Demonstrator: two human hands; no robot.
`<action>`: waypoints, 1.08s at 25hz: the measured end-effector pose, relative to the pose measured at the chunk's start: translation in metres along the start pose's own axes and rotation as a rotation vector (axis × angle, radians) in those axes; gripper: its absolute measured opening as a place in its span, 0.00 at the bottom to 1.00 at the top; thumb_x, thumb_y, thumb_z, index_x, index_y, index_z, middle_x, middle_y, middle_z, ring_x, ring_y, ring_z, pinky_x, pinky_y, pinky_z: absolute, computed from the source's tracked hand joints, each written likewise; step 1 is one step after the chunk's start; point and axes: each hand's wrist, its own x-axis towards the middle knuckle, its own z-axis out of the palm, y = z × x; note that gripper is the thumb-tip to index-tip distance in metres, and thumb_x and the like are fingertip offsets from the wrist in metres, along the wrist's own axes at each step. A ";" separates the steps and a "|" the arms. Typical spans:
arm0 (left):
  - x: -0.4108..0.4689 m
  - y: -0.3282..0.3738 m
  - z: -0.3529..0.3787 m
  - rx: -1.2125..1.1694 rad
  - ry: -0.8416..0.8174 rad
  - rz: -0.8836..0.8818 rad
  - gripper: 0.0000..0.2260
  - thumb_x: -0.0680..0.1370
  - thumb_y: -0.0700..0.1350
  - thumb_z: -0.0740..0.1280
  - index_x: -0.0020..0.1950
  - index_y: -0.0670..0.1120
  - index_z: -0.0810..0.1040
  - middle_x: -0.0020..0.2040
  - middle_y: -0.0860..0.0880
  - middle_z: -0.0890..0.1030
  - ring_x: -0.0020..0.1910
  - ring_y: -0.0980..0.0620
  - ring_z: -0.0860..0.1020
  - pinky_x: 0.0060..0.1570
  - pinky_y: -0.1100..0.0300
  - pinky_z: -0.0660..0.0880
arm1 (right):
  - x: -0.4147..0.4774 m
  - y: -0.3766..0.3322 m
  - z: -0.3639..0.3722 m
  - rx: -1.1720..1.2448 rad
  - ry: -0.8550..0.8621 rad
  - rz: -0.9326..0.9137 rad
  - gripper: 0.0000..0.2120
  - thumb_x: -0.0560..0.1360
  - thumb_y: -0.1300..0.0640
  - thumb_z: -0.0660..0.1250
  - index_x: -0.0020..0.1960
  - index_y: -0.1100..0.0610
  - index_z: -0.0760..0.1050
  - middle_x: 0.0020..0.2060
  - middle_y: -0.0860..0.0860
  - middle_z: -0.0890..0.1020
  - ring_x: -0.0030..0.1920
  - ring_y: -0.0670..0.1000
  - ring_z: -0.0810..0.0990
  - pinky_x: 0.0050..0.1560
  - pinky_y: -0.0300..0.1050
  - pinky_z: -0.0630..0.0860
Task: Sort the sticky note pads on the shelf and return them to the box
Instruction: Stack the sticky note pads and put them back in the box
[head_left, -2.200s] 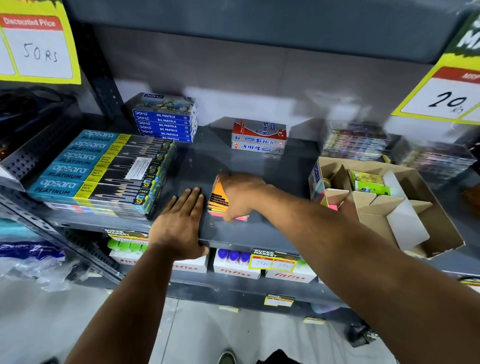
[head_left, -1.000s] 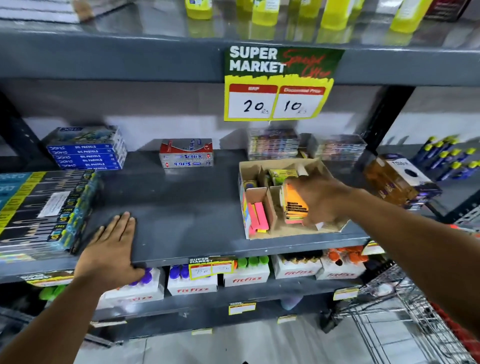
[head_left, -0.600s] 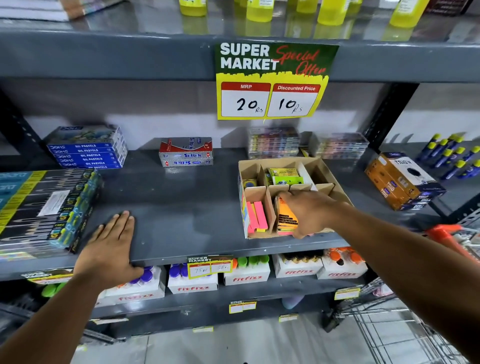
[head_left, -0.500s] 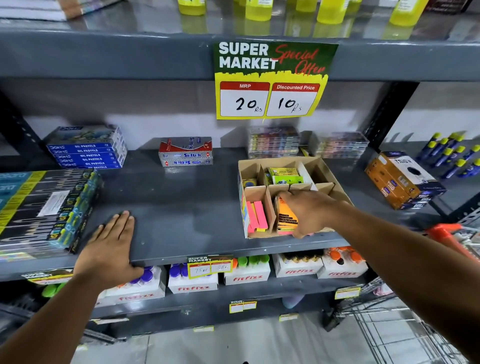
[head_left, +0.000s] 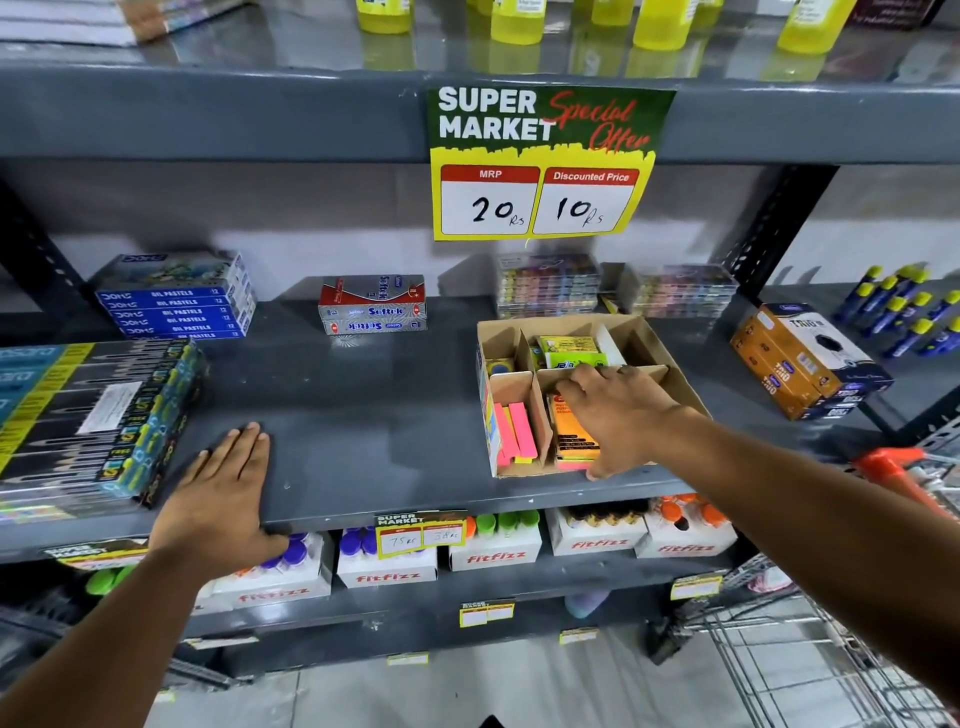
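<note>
A box (head_left: 675, 364) sits on the right part of the shelf (head_left: 374, 415). Inside, pads (head_left: 574, 441) lie in the front middle part, under the right hand (head_left: 618, 415). More pads (head_left: 514, 434) stand in the part to their left. The left hand (head_left: 223, 493) lies flat on the shelf's front edge, far left of the box.

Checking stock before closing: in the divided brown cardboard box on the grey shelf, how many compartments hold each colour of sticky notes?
Pink sticky note strips: 1
Orange sticky note pads: 1
Green sticky note pads: 1
Total: 3 compartments of the divided brown cardboard box; the back-left compartment's small contents are unclear.
</note>
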 end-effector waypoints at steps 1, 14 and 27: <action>0.000 0.000 0.000 -0.008 0.002 -0.001 0.57 0.58 0.71 0.62 0.77 0.44 0.44 0.79 0.45 0.46 0.77 0.47 0.46 0.75 0.50 0.47 | -0.001 0.001 -0.001 0.008 0.007 0.007 0.53 0.52 0.29 0.72 0.68 0.56 0.61 0.60 0.56 0.72 0.55 0.58 0.74 0.51 0.56 0.76; -0.002 0.004 -0.005 -0.006 -0.004 -0.012 0.56 0.59 0.70 0.61 0.77 0.44 0.40 0.79 0.46 0.42 0.77 0.48 0.44 0.75 0.51 0.46 | 0.003 0.009 0.000 0.003 0.043 0.026 0.68 0.54 0.38 0.79 0.75 0.53 0.34 0.66 0.57 0.71 0.64 0.58 0.69 0.64 0.61 0.67; -0.003 0.005 -0.007 -0.015 -0.005 -0.013 0.57 0.58 0.71 0.60 0.77 0.44 0.42 0.79 0.46 0.44 0.77 0.49 0.44 0.75 0.51 0.46 | 0.000 0.007 0.002 0.336 -0.017 0.203 0.68 0.55 0.36 0.78 0.74 0.49 0.30 0.71 0.61 0.66 0.71 0.63 0.63 0.68 0.67 0.59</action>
